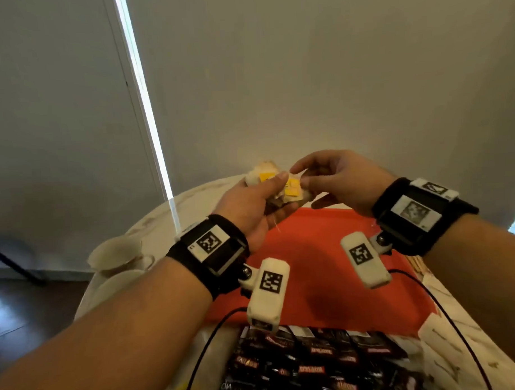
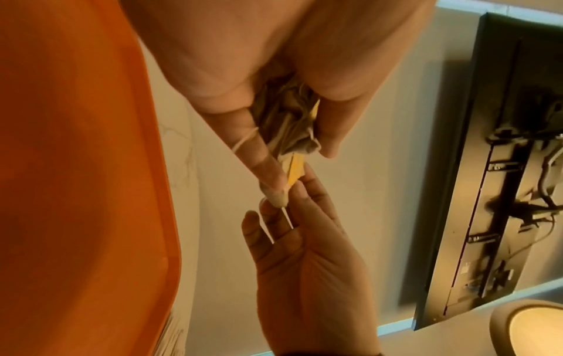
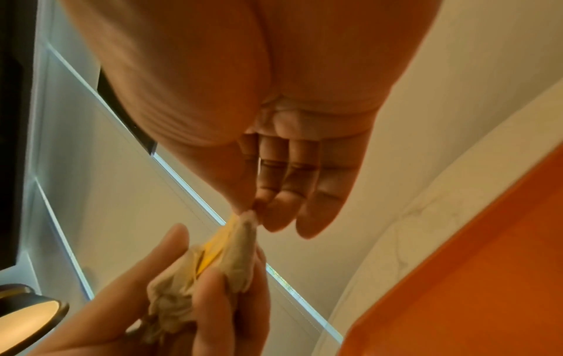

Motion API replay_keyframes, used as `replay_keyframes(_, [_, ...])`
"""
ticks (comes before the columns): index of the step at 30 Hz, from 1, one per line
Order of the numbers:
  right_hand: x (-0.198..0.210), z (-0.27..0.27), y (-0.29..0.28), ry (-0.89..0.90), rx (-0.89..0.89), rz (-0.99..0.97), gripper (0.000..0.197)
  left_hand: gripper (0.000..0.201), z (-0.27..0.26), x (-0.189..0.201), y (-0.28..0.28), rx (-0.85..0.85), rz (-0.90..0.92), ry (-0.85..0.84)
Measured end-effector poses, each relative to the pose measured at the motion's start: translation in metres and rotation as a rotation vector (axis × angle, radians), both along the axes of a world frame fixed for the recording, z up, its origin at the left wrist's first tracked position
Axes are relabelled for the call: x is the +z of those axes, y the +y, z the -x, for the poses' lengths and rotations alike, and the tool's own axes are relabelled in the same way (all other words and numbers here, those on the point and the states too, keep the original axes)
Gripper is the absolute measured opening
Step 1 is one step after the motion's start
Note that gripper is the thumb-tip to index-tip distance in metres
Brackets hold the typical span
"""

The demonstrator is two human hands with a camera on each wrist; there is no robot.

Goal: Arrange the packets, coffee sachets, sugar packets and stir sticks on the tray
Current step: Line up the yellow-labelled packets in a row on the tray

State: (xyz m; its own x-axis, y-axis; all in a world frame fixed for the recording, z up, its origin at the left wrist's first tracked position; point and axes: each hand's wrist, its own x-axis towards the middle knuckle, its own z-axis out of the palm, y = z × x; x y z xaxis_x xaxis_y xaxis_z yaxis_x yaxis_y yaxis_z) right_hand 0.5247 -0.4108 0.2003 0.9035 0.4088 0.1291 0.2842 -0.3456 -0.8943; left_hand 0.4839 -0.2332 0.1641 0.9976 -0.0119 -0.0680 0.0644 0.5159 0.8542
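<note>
A: Above the far edge of the tray [image 1: 325, 259], the left hand [image 1: 251, 206] has its fingers [image 2: 268, 168] curled tight round a bunch of tea bags [image 1: 282, 188], thumb pressed over the yellow tags. The right hand [image 1: 337, 180] pinches the tip of one bag between thumb and forefinger; its other fingers [image 3: 313, 192] lie straight and loose.

B: So the bunch is in the air, not on the tray?

A: Yes, held over it, touching nothing below. I judge the right hand is about to draw one bag out of the clump.

B: What worries you?

A: The strings. One thread loops over a left finger in the left wrist view, and the bags look crumpled together. A pull on one could drag its neighbours out, or tear the thin paper if the left hand clamps too hard.

B: And if one falls?

A: It probably lands on the tray's far rim or on the bench [image 1: 203, 193] beyond it, which costs only time. The wrist cables trail over the dark coffee sachets [image 1: 314, 359] near the tray's front edge, so a wide sweep of either arm could scatter those. The white sugar packets [image 1: 439, 343] lie at the right, just beside that pile, and could go with them.
</note>
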Motion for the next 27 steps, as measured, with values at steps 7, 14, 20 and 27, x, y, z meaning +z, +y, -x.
replay_keyframes(7, [-0.006,0.029,0.022,0.084,0.062,-0.122,0.022,0.043,0.031,-0.015,0.012,0.089,0.202,-0.032])
replay_keyframes(14, [0.002,0.033,0.026,0.011,0.086,-0.023,0.026,0.028,0.041,-0.002,0.025,0.051,0.363,-0.007])
replay_keyframes(20, [0.023,0.028,0.009,0.076,0.042,-0.164,0.015,0.022,0.043,0.002,0.028,0.105,0.344,0.043])
replay_keyframes(27, [0.031,0.032,0.008,0.329,0.025,-0.66,0.027,0.01,0.031,-0.003,0.039,0.22,0.159,0.16])
